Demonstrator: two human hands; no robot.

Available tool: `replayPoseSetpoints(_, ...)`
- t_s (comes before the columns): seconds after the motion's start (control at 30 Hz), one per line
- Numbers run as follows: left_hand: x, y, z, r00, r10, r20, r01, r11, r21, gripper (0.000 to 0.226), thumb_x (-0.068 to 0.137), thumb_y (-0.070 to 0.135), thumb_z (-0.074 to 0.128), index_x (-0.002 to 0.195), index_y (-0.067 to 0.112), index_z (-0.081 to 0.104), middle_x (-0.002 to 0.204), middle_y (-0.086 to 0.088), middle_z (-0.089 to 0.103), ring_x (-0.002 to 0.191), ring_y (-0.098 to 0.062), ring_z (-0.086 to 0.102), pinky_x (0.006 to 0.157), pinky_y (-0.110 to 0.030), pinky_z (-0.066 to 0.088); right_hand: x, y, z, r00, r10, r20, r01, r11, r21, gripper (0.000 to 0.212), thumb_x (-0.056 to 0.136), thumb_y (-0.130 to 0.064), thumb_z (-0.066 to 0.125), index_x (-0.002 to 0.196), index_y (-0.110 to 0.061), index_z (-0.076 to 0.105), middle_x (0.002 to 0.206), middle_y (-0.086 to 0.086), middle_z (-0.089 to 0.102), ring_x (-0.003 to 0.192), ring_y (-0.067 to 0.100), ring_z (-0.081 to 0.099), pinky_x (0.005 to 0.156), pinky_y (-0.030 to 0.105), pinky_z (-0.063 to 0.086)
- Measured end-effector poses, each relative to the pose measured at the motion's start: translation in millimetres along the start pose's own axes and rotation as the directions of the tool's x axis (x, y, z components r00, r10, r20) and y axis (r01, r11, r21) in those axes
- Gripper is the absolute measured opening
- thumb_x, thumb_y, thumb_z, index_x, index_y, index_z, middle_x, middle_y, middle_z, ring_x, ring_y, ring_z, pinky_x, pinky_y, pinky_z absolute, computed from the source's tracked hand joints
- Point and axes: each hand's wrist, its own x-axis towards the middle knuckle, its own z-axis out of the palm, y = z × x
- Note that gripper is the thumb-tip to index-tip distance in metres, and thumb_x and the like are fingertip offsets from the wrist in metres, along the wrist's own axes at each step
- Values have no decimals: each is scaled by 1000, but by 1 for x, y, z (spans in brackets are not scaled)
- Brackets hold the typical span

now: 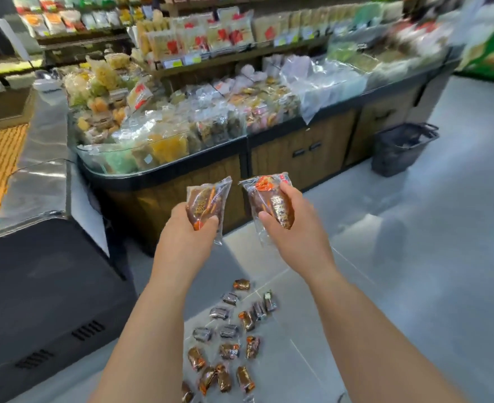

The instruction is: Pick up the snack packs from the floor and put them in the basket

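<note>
- Head view, hands: the left hand [194, 228] grips one snack pack [208, 200] by its lower end, thumb pressed across the front and fingers curled behind. The right hand [296, 225] holds a second pack [269, 199], fingers wrapped over its top edge and thumb on the front. Both packs are up in the air, apart from each other, in front of the display counter [210, 173].
- Head view, handling: these look like light, soft film pouches with crinkly clear edges — probably a little slick. A grip round the filled brown middle seems safer than pinching the thin seam. Squeezing hard could crush what is inside.
- Head view, what is left: many loose packs [228, 344] lie scattered on the floor [414, 271] below the forearms, some touching or overlapping, so they may need picking up one by one.
- Head view, the goal: the dark basket [404, 148] stands on the floor well off to the right, against the counter's base — what it holds cannot be made out.
- Head view, obstacles: a black cabinet [42, 286] stands to the left. The floor between the hands and the basket looks open, though the scattered packs lie underfoot.
</note>
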Motion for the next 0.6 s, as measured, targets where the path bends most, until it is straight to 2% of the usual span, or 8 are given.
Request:
replayPoseSetpoints(0.1,2,37,46,996,53,74,-53,999,2,47,95,38,52,136,22,37,122,1,55,90,-12,50,74,-28,44,7,26,-49,995,58,-85,-57,998,10,60,91,-43,58,143,-41,27,134,-7,41,84,-4,44,66,3,33)
replayPoseSetpoints(0.23,2,92,114,981,110,159,-110,994,-14,42,95,38,51,132,22,38,109,5,54,78,-7,52,60,-23,40,22,64,-119,978,112,-179,-115,993,-6,59,92,-43,57,143,-38,28,137,-5,40,100,2,39,84,18,39)
replayPoseSetpoints(0.37,4,155,187,962,141,236,-138,990,-31,45,94,40,51,133,22,37,111,4,55,74,-6,52,61,-23,46,48,108,-191,956,157,-250,-167,986,-22,60,91,-42,58,143,-39,28,136,-3,41,101,4,40,82,14,38)
replayPoseSetpoints(0.43,5,185,223,952,154,264,-150,988,-35,47,94,41,51,134,21,37,119,1,56,75,-7,53,57,-21,43,61,130,-227,941,171,-292,-185,982,-21,60,91,-42,58,143,-40,28,136,-3,41,100,4,41,85,18,40)
replayPoseSetpoints(0.53,2,226,272,943,165,289,-161,986,-38,48,95,40,51,136,21,36,126,-1,56,77,-9,52,54,-19,38,79,160,-279,924,188,-333,-210,977,-30,60,91,-42,58,143,-40,29,133,-2,42,99,6,42,82,18,37)
replayPoseSetpoints(0.6,1,250,301,937,168,306,-169,985,-25,49,94,41,51,137,20,36,125,-1,56,72,-8,51,52,-18,36,88,179,-309,913,198,-356,-227,973,-44,61,91,-42,58,144,-38,28,136,-1,42,103,6,41,82,16,37)
